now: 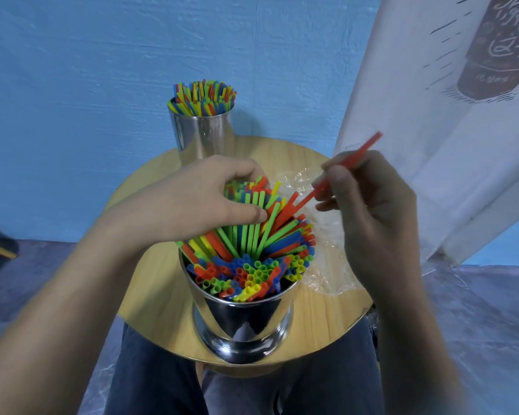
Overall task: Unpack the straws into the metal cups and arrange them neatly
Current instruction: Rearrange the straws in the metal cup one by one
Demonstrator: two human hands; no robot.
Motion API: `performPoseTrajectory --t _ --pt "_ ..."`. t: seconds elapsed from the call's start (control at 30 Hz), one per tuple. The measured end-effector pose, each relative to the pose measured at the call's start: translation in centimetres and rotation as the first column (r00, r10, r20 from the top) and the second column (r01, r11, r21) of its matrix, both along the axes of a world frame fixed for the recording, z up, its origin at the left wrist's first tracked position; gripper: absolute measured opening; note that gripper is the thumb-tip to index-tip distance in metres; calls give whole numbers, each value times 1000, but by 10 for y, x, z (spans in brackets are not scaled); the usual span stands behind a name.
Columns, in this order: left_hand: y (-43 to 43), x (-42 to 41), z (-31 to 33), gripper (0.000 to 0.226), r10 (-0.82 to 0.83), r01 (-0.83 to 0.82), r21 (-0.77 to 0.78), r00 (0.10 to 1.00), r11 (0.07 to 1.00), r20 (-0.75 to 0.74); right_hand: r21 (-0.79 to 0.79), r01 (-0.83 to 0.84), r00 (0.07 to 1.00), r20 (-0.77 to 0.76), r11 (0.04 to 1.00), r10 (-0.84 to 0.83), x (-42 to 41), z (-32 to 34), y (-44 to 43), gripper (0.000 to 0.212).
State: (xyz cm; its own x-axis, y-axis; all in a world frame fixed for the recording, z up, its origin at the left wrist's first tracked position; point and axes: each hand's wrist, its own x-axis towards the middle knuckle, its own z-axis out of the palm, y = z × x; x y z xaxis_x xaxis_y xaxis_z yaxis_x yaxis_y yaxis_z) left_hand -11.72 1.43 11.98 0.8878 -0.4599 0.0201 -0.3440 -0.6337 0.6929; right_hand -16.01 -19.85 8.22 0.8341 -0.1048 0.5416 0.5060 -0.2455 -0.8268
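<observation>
A shiny metal cup (243, 319) stands at the near edge of a small round wooden table (327, 319), packed with coloured straws (252, 265) in red, green, yellow and blue. My left hand (204, 202) grips a bunch of taller straws at the cup's far side, thumb and fingers curled round them. My right hand (369, 205) pinches a single red straw (369, 145), whose lower end points into the bundle. A second metal cup (203, 139) full of straws (203, 97) stands at the table's far side.
Crumpled clear plastic wrapping (324, 265) lies on the table under my right hand. A white printed cloth (450, 115) hangs at the right. A blue wall stands behind the table, and my legs in dark trousers (162, 378) are below it.
</observation>
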Motion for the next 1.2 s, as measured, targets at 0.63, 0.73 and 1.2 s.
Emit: performPoseTrajectory --t 0.63,0.73,1.2 --pt "-3 -1 0 3 78 -75 -102 996 992 32 -238 -18 998 -69 971 1 3 -13 1 14" --pt "-2 -1 -1 5 96 -81 -156 991 985 95 -210 -50 996 -79 976 34 2 -12 2 13" --pt "-5 -2 3 8 102 -14 -384 972 923 210 -225 -73 997 -54 972 63 2 -11 3 13"
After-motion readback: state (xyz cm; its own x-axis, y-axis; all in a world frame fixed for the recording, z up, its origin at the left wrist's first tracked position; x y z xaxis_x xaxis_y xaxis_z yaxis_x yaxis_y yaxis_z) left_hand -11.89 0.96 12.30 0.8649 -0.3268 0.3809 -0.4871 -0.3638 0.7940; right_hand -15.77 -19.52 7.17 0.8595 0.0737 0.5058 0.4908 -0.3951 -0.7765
